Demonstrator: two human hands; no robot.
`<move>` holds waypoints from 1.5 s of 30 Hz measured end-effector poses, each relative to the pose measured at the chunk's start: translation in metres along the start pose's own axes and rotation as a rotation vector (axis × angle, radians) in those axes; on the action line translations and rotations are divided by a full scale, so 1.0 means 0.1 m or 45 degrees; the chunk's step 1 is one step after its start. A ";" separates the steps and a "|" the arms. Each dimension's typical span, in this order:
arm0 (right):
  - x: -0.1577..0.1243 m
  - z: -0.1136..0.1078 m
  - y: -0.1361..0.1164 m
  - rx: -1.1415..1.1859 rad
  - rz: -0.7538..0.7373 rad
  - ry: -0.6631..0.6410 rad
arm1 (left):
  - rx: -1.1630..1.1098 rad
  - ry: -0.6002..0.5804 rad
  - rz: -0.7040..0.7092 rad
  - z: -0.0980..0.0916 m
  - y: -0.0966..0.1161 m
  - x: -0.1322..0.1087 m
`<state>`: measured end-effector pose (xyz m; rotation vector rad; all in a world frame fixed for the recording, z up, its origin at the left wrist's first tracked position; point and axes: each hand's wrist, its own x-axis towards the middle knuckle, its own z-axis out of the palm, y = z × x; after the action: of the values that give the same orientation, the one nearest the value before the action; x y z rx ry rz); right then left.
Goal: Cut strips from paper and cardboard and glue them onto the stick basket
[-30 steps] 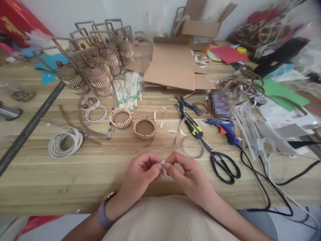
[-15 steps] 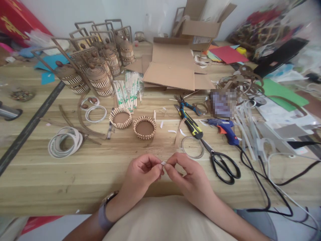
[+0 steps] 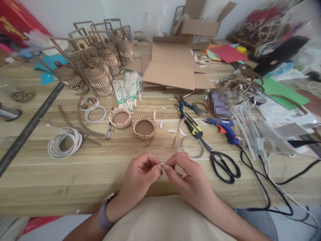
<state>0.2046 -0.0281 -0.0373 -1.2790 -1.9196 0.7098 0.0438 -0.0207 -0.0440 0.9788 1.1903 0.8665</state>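
Two-handed, pinches a small strip (image 3: 163,164) at the tips of a narrow grip, between left hand (image 3: 143,171) and right hand (image 3: 187,172); looks white and short (partly covered).

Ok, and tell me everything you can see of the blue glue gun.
The glue gun has a blue, plastic-looking body, an orange trigger and a black cord leaving its handle. It lies on its side on the wooden table, nozzle pointing left, just beyond the scissors. Nothing holds it; whether it is hot cannot be told.
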 end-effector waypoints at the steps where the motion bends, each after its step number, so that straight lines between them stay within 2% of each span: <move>1: 0.00 0.00 0.01 -0.025 -0.016 0.008 | 0.001 0.017 -0.002 0.00 0.00 0.00; 3: 0.00 -0.01 0.00 -0.106 -0.073 0.092 | 0.010 0.065 -0.007 0.00 -0.01 0.00; 6: 0.00 -0.04 -0.04 -0.288 -0.218 0.305 | 0.053 0.149 0.001 0.01 -0.02 0.01; 8: 0.00 -0.04 -0.09 -0.392 -0.309 0.370 | 0.102 0.183 0.021 0.01 -0.02 0.02; 10: 0.01 -0.03 -0.14 -0.458 -0.348 0.358 | 0.168 0.198 0.069 0.01 -0.01 0.01; 18: 0.01 0.04 -0.13 -0.512 -0.310 0.250 | 0.426 0.192 0.340 0.01 0.04 -0.06; 31: -0.01 -0.04 -0.13 -0.495 -0.312 0.126 | 0.713 0.228 0.632 0.00 0.03 -0.09; 39: 0.00 -0.03 -0.12 -0.454 -0.315 0.096 | 0.765 0.208 0.691 -0.01 0.02 -0.09; 45: -0.01 0.01 -0.08 -0.249 -0.250 0.112 | 0.762 0.206 0.694 -0.01 0.03 -0.12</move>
<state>0.1994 -0.0317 -0.0317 -1.1942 -2.0460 0.3679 0.0411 -0.0304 -0.0375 1.8034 1.3795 1.0470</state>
